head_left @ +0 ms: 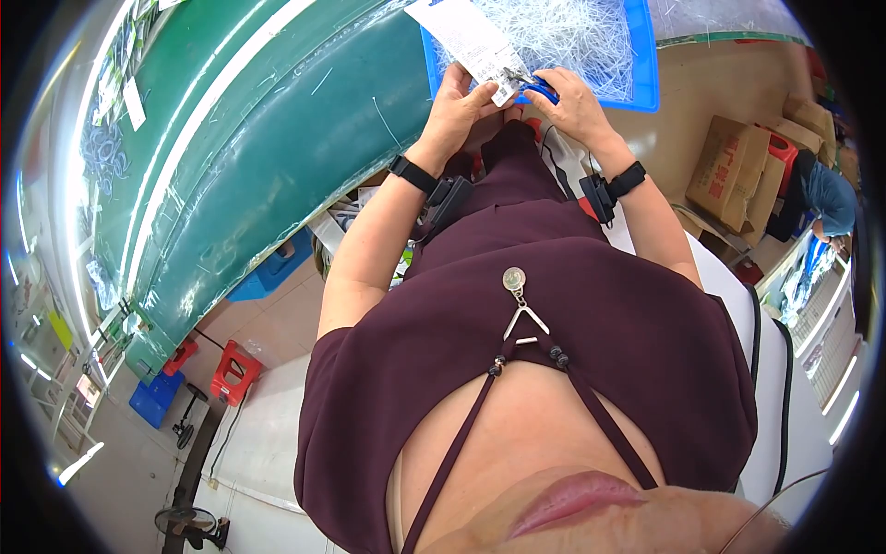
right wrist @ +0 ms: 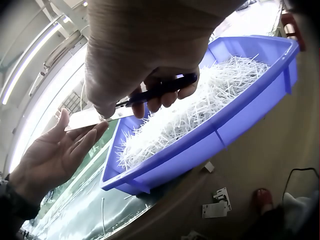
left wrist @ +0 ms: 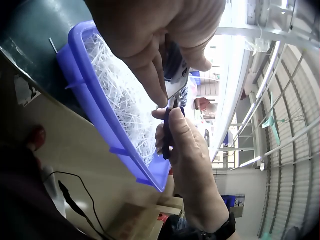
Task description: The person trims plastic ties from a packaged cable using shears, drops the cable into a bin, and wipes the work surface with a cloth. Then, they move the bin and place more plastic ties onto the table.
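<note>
The left hand pinches the near end of a white printed packet or card between thumb and fingers. The right hand grips blue-handled cutters, whose metal tip meets the packet's edge beside the left fingers. In the left wrist view the dark handle lies in the curled right hand, below the left hand. From the right wrist, the cutters point at the packet, held on the left hand's fingers. Just behind the hands is a blue bin of thin white strips.
A green-topped table lies left of the hands, with loose strips on it. Cardboard boxes and a person in blue are at the right. On the floor stand a red stool and a blue one.
</note>
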Motion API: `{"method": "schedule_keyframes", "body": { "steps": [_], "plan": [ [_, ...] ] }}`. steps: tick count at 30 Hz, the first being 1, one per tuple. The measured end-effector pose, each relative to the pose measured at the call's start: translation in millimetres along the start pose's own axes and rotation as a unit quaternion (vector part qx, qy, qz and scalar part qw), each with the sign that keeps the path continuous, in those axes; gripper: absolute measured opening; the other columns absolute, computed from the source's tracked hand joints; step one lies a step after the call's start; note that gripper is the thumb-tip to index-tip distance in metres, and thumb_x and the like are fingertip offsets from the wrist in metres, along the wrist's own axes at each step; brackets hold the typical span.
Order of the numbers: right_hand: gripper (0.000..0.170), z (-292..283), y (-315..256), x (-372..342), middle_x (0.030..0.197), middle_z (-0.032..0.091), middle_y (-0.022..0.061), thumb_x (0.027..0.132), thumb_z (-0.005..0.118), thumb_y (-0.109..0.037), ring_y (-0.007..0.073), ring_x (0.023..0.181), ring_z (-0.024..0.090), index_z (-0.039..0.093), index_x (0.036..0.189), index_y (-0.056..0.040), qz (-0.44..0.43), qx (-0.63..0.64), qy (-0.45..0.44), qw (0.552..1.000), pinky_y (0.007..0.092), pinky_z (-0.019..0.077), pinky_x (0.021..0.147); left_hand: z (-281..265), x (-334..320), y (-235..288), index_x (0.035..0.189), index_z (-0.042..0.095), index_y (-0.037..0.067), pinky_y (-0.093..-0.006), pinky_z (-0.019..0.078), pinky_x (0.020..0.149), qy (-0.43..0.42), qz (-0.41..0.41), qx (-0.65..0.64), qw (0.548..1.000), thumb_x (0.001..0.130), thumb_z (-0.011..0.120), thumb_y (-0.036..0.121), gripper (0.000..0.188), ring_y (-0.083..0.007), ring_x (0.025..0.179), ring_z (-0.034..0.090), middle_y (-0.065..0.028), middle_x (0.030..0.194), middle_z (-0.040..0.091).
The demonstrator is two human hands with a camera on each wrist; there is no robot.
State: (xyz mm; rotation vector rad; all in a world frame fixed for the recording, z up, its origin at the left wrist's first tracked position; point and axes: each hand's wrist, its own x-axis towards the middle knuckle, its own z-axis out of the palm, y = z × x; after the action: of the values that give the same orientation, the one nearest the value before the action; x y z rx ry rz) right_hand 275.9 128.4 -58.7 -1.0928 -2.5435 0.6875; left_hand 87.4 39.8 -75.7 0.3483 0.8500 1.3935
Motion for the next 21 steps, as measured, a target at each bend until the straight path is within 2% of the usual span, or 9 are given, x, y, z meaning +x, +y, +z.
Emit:
{"method": "schedule_keyframes", "body": {
  "steps": [6,9,10,14,17,21],
  "plan": [
    [0.036,-1.5,-4.7,0.8,0.087,0.06,0.0124,0.081,0.065,-0.038,0.0307,0.085,0.059,0.062,0.097,-0.0059,0.01,-0.005,-0.018,1.0,0.0394,0.0476,0.073,-4.0,1.5,-4.2,0.129,0.03,-0.001,-0.0364,0.0542,0.087,0.015,0.01,0.045,0.999,0.087,0.057,0.0,0.05,-0.0241,0.112,0.052,-0.0144,0.127,0.042],
    [0.036,0.6,-7.6,-0.7,0.09,0.058,0.0139,0.085,0.063,-0.032,0.03,0.085,0.057,0.059,0.102,-0.0014,0.018,-0.045,-0.04,0.998,0.0371,0.0452,0.075,-13.7,7.0,-9.3,0.129,0.031,-0.001,-0.0359,0.0536,0.087,0.004,0.085,0.25,0.965,0.087,0.057,0.0,0.049,-0.024,0.113,0.051,-0.0145,0.128,0.043],
    [0.036,0.8,-8.3,-0.8,0.09,0.058,0.0139,0.085,0.063,-0.032,0.03,0.085,0.057,0.059,0.102,-0.0014,0.018,-0.045,-0.039,0.998,0.0371,0.0452,0.075,-16.1,7.6,-11.9,0.129,0.031,-0.001,-0.0359,0.0536,0.087,0.004,0.086,0.25,0.964,0.087,0.057,0.0,0.049,-0.024,0.113,0.051,-0.0145,0.128,0.043],
    [0.036,2.1,-8.2,-0.9,0.09,0.058,0.0143,0.086,0.062,-0.032,0.0308,0.084,0.057,0.058,0.103,-0.0007,0.05,0.035,-0.043,0.997,0.0372,0.0449,0.075,-8.8,3.9,-7.6,0.129,0.031,0.0,-0.0358,0.0531,0.086,0.014,0.068,0.162,0.984,0.087,0.058,0.0,0.05,-0.0239,0.114,0.05,-0.0133,0.129,0.042],
    [0.037,6.3,-3.5,1.2,0.09,0.058,0.015,0.087,0.061,-0.032,0.0314,0.084,0.056,0.058,0.105,-0.0001,0.042,0.074,-0.054,0.995,0.037,0.0446,0.075,-1.6,0.2,-0.3,0.13,0.031,0.001,-0.0356,0.0531,0.087,0.025,0.009,0.014,1.0,0.087,0.058,0.001,0.05,-0.0234,0.114,0.05,-0.0121,0.13,0.042],
    [0.036,6.3,-4.9,3.2,0.09,0.059,0.0157,0.084,0.062,-0.035,0.032,0.087,0.057,0.06,0.101,-0.0029,0.056,0.079,-0.046,0.994,0.0377,0.0457,0.077,-3.5,0.5,1.1,0.13,0.031,0.001,-0.0356,0.0532,0.087,0.012,0.001,-0.022,1.0,0.087,0.058,0.002,0.051,-0.0233,0.114,0.05,-0.0115,0.131,0.041]
  ]
}}
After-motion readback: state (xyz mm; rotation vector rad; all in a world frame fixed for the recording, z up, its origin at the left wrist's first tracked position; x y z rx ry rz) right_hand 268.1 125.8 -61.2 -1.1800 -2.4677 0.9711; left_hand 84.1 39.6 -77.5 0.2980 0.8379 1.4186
